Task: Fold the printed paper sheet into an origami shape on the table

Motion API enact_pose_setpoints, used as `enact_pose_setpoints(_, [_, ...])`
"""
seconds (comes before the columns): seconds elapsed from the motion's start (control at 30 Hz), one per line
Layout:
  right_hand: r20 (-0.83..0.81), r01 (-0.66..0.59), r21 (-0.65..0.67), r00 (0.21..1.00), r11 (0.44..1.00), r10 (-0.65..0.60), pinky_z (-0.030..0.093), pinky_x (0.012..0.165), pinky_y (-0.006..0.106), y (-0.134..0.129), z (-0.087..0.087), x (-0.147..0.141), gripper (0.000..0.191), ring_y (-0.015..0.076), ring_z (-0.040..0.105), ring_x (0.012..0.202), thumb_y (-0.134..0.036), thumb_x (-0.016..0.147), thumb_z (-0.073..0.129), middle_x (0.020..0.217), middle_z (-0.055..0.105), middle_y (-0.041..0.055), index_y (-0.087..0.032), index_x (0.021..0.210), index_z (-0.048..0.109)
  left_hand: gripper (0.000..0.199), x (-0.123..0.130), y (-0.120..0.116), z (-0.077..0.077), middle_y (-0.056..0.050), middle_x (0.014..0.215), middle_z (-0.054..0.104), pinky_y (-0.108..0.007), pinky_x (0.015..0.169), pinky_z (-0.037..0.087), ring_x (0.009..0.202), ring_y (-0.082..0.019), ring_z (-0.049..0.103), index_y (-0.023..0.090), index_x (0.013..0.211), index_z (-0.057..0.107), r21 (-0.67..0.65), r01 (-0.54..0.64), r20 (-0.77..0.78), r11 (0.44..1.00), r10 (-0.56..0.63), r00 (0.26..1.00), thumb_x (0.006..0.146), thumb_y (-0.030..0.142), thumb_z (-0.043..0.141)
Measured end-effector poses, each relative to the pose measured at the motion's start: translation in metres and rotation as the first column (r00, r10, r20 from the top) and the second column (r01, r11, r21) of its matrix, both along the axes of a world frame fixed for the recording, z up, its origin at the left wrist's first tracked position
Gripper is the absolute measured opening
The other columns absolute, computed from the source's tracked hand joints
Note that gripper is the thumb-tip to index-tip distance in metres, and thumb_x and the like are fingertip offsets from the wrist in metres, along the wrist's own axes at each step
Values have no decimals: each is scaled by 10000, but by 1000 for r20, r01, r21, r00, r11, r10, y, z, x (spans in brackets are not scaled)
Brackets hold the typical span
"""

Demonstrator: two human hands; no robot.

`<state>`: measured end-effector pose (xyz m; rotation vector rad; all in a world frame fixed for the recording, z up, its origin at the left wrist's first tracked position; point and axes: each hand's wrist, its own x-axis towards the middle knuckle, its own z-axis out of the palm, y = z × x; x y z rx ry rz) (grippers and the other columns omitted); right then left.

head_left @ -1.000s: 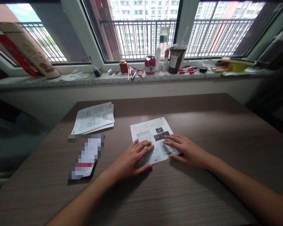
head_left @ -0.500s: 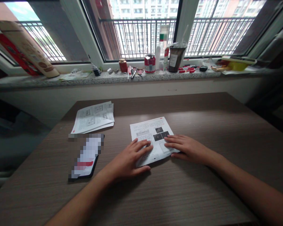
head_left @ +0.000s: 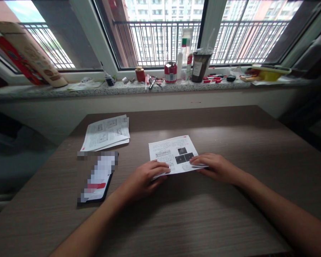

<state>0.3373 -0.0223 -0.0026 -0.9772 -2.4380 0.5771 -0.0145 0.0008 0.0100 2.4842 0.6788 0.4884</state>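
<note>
A printed sheet of paper with dark square pictures lies at the middle of the brown table, its near edge lifted. My left hand grips the near left corner, fingers on top and thumb beneath. At the near right corner, my right hand pinches the sheet in the same way. Part of the print is hidden under the fingers. To the left of the sheet lies a phone with a blurred-out screen. Behind the phone rests a small stack of printed papers.
Beyond the table runs a granite windowsill. On it stand a red can, a dark cup with a straw, bottles, a yellow container and small loose items. A tall package leans at the left.
Both hands have closed from lying flat on the sheet to gripping its near corners. The near edge has come up off the table, and the left hand has drawn back slightly.
</note>
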Motion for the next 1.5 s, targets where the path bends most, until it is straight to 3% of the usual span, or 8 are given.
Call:
enact_pose_setpoints(0.23, [-141, -18, -129, 990, 992, -1, 558, 978, 369, 0, 8, 1, 273, 210, 683, 1136, -317, 953, 712, 1245, 719, 77, -241, 1211, 663, 278, -3, 0, 2, -71, 1118, 711, -324, 885, 551, 1000, -197, 690, 206, 1123, 680, -60, -116, 14, 991, 117, 993, 1105, 295, 417])
enact_pose_setpoints(0.47, [-111, 97, -115, 988, 989, -110, 559, 834, 347, 0, 8, -5, 211, 203, 692, 943, -336, 1049, 535, 1023, 737, 72, -218, 1015, 707, 346, -2, 4, 1, -52, 892, 663, -300, 744, 506, 801, -182, 636, 186, 897, 611, -48, -190, 61, 981, 193, 979, 1111, 342, 389])
enact_pose_setpoints(0.77, [-130, 314, -144, 934, 938, -333, 526, 727, 315, 3, 0, -15, 311, 210, 689, 800, -416, 1056, 496, 917, 750, 55, -204, 964, 703, 243, -5, 9, 4, -85, 1227, 683, -378, 943, 539, 1082, -237, 666, 215, 1201, 651, -81, -227, 29, 971, 230, 973, 1033, 378, 585])
enact_pose_setpoints(0.97, [-163, 378, -162, 901, 912, -402, 518, 701, 321, 2, 2, -18, 276, 216, 671, 776, -405, 1044, 516, 911, 750, 58, -206, 1033, 707, 192, 1, 13, -1, -56, 1032, 697, -336, 835, 534, 937, -213, 669, 210, 1042, 662, -54, -299, 35, 953, 301, 953, 1062, 350, 532])
enact_pose_setpoints(1.2, [-74, 482, -32, 872, 875, -483, 443, 612, 311, 8, -8, -18, 256, 199, 583, 668, -404, 1023, 543, 772, 656, 38, -215, 877, 637, 168, 12, 20, -14, -48, 960, 654, -338, 791, 532, 873, -219, 652, 203, 977, 622, 1, -410, 37, 912, 410, 911, 1039, 344, 555])
enact_pose_setpoints(1.37, [0, 465, 51, 885, 884, -465, 495, 700, 334, 11, -17, -16, 189, 219, 621, 775, -346, 1014, 553, 881, 650, 70, -213, 890, 607, 271, 13, 26, -29, -110, 1295, 613, -481, 1067, 482, 1214, -304, 585, 208, 1237, 604, 133, -442, 53, 887, 439, 897, 985, 304, 633])
enact_pose_setpoints(1.43, [15, 470, 69, 882, 880, -472, 531, 775, 371, 12, -19, -15, 147, 248, 646, 868, -334, 1000, 577, 983, 660, 98, -201, 1025, 635, 449, 12, 27, -31, -112, 1391, 583, -504, 1122, 449, 1294, -302, 550, 227, 1415, 505, 134, -440, 56, 888, 436, 898, 987, 284, 629])
enact_pose_setpoints(1.5, [12, 484, 98, 873, 870, -487, 551, 870, 431, 13, -21, -14, 275, 289, 651, 990, -321, 976, 614, 1104, 653, 130, -196, 1221, 622, 530, 12, 28, -31, -111, 1466, 552, -511, 1149, 429, 1343, -290, 528, 246, 1513, 418, 137, -411, 23, 901, 412, 911, 1013, 279, 594])
